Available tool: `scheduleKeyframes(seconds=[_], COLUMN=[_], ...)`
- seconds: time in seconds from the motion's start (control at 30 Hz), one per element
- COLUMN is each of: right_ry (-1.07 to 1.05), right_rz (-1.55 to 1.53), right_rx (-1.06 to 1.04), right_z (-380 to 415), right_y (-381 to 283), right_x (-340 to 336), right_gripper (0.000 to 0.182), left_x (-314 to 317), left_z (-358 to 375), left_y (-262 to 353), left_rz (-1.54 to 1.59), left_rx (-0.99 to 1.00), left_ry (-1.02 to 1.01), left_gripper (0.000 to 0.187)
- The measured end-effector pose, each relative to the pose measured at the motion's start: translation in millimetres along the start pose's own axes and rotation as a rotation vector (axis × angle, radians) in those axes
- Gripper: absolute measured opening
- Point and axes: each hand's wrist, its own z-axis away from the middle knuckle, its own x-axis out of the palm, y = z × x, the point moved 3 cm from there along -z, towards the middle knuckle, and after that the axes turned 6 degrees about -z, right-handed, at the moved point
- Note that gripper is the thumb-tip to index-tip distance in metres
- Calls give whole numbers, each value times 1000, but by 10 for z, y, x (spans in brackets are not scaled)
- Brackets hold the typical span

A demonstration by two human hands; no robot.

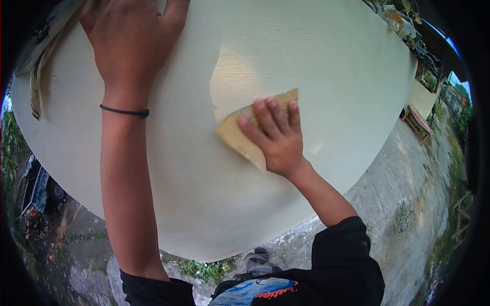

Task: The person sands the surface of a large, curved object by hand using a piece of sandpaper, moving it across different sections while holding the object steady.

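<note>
A tan, slightly curled sheet of sandpaper (pixel 236 133) lies against a large pale cream curved surface (pixel 204 204). My right hand (pixel 279 140) presses it there, fingers over its face and thumb toward its left part. My left hand (pixel 133 41) is at the top of the view, resting on the same surface with thumb and fingers apart; its fingertips are cut off by the frame edge. Around my left wrist is a thin black cord (pixel 125 110). Fine ridged marks and a brighter patch (pixel 237 74) show on the surface above the sandpaper.
A strip of peeling material (pixel 35 92) hangs at the upper left edge. A small wooden stool (pixel 418 122) stands on the concrete ground (pixel 377 199) to the right. Plants and clutter (pixel 403 25) border the upper right. My shoe (pixel 259 262) is below the surface's lower rim.
</note>
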Motion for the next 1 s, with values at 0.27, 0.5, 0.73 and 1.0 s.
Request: scheduleKeyframes(seconds=[0.27, 0.5, 0.73, 1.0], right_ry=[691, 73, 364, 38], right_rz=[-562, -35, -336, 57], right_rx=[957, -136, 367, -182], right_z=[-46, 17, -305, -198], right_y=[1914, 104, 1387, -63], right_x=[-404, -24, -445, -71], right_gripper=[49, 44, 42, 45], left_x=[70, 22, 32, 34], left_z=[3, 8, 15, -5], left_y=[20, -3, -4, -5], left_rz=[95, 0, 185, 175], left_rx=[-13, -5, -2, 16], left_ry=[74, 28, 114, 115], left_gripper=[37, 37, 37, 37])
